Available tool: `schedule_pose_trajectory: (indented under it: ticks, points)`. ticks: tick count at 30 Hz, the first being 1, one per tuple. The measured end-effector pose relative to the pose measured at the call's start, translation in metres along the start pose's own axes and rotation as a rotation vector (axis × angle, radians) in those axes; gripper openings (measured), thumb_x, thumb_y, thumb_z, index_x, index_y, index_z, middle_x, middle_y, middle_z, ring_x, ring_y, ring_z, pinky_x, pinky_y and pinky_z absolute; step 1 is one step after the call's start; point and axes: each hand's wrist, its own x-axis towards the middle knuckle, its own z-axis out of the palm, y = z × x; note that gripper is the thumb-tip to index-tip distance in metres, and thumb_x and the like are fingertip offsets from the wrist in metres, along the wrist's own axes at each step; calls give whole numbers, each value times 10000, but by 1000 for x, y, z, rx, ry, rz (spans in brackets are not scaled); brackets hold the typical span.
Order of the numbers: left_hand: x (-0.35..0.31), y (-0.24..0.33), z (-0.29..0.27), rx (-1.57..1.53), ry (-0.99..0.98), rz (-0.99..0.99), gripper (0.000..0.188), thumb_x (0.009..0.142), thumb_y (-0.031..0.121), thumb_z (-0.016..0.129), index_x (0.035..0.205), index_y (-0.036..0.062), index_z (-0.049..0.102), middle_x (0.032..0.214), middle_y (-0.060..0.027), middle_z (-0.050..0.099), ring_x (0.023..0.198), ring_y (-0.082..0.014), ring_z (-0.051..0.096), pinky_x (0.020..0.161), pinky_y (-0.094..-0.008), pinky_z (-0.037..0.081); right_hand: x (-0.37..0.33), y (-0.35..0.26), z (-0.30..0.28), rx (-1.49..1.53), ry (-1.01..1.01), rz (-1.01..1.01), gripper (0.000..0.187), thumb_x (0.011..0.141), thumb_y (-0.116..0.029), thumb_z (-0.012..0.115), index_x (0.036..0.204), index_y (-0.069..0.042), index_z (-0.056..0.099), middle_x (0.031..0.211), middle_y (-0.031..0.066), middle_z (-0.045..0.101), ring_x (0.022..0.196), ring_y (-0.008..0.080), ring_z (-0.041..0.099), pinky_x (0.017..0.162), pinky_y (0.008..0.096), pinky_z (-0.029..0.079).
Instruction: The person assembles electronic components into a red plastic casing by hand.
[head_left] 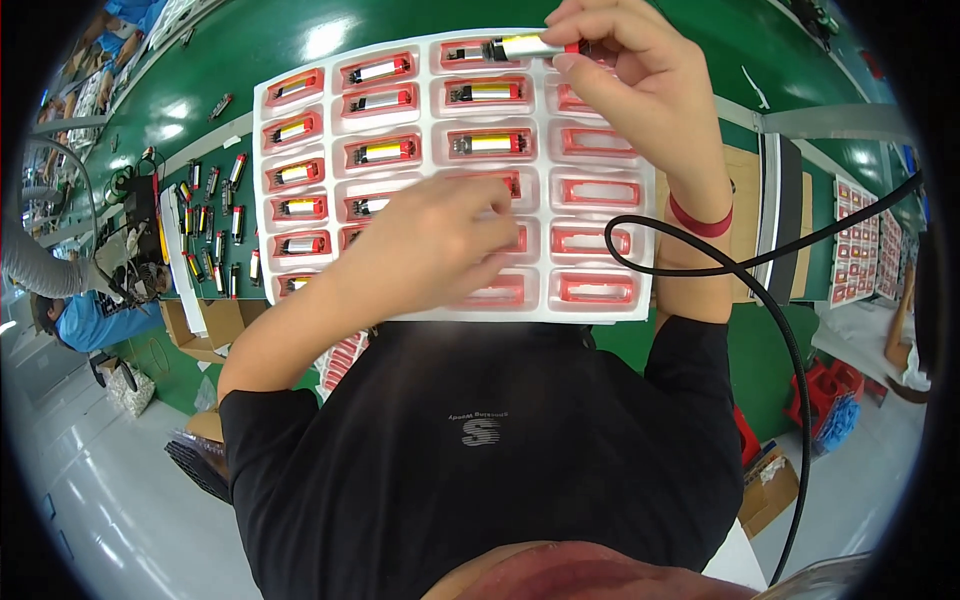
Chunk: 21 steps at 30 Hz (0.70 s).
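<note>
My right hand (640, 85), with a red band on its wrist, is raised at the far side of a white tray (645, 300). Its thumb and fingers pinch the red end of a small battery assembly (522, 46) with a silver and yellow body and a dark tip. Lower down, my left hand (445, 240) is curled over the tray's third column, fingers drawn together; what they hold, if anything, is hidden. Red see-through casings (600, 190) sit in the tray's pockets. Battery assemblies (385, 151) fill visible casings toward the left, while several right-column casings hold none.
Loose battery assemblies (238, 222) lie on the green bench left of the tray. A black cable (745, 268) loops across my right forearm and the tray's right edge. More filled trays (855, 240) stand far right. A cardboard box (200, 335) is below left. People work nearby.
</note>
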Motion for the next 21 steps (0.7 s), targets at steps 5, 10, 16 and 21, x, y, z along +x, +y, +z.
schedule_pose_trajectory:
  ticks: [5,10,16,21]
  points:
    - [-12,-4,22,145,-127,-15,146,793,82,729,902,34,645,975,-116,656,857,-297,686,701,-406,570,9,-50,18,-436,98,594,199,894,59,700,1092,44,700,1118,70,648,960,144,674,872,284,582]
    - [-3,7,-24,-486,-28,-458,312,885,-45,672,1181,30,604,971,-76,637,835,-188,675,664,-323,550,4,-59,22,-433,126,571,216,856,96,722,1068,57,711,1105,106,675,986,155,672,882,283,573]
    - [-9,-25,-31,-836,394,-448,552,932,-113,577,1466,1,489,1293,-97,619,1118,-166,659,939,-299,539,3,-64,30,-432,99,524,200,832,79,725,1024,20,734,1064,118,714,970,200,692,877,307,558]
    - [-2,-19,-20,-1050,450,-438,451,987,-93,527,1429,-5,494,1366,-121,599,1173,-174,666,937,-284,560,6,-59,40,-596,-113,456,241,793,112,750,1017,24,734,1089,144,725,1035,255,692,949,371,546]
